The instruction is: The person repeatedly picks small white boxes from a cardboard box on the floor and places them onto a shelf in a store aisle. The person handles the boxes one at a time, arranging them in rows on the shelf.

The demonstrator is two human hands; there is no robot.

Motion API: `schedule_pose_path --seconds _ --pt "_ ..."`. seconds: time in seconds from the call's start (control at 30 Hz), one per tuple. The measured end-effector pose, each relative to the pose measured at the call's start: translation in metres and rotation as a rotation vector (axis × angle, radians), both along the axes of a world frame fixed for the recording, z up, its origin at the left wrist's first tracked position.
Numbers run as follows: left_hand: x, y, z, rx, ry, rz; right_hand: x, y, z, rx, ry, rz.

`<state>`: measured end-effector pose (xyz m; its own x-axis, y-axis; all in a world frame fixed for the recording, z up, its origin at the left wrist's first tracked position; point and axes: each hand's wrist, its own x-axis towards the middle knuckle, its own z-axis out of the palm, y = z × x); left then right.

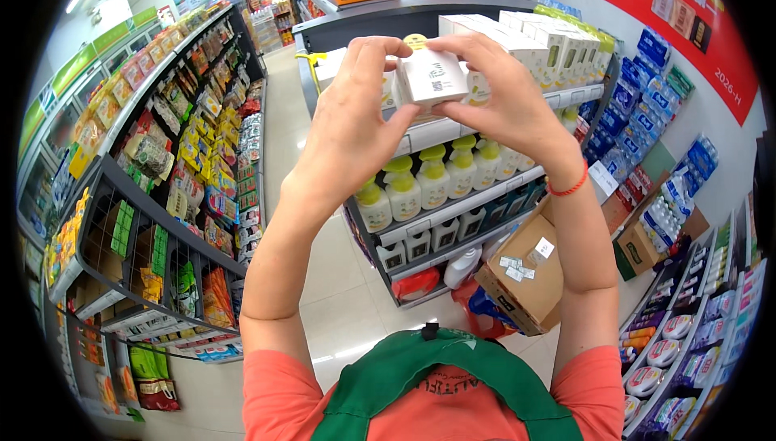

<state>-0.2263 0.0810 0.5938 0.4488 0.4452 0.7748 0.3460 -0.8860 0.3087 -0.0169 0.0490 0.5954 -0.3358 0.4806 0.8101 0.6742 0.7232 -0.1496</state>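
A small white box (434, 81) with dark print is held up in front of the shelf unit's upper level. My left hand (352, 113) grips its left side, fingers curled over the top edge and thumb at the lower corner. On the opposite side, my right hand (509, 100) holds it in the same way, with a red cord on the wrist. Similar white boxes (558, 45) stand in rows to the right on that level. Below my hands, white pump bottles (404, 192) with yellow-green tops line a shelf. Whether the held box touches the shelf is hidden.
An open cardboard carton (525, 275) with several small white boxes inside stands beside the shelf unit. Snack shelves (190, 130) run along an aisle on the left. Shelves of packaged goods (679, 328) rise at the lower right. Blue-wrapped packs (638, 118) are stacked by the wall.
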Motion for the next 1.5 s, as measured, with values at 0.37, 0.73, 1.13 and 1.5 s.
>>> schedule_pose_path --seconds 0.37,0.73,1.13,1.5 --pt "0.105 -0.018 -0.066 -0.228 0.027 -0.387 0.095 -0.093 -0.056 -0.26 0.123 -0.24" --pt "0.243 -0.054 -0.164 -0.535 0.29 -0.659 0.189 -0.181 -0.161 -0.505 0.273 -0.583" --pt "0.346 -0.075 -0.281 -0.673 0.459 -0.774 0.26 -0.223 -0.276 -0.721 0.427 -0.782" --pt "0.385 -0.071 -0.395 -0.463 0.589 -0.647 0.294 -0.209 -0.388 -0.994 0.494 -0.869"
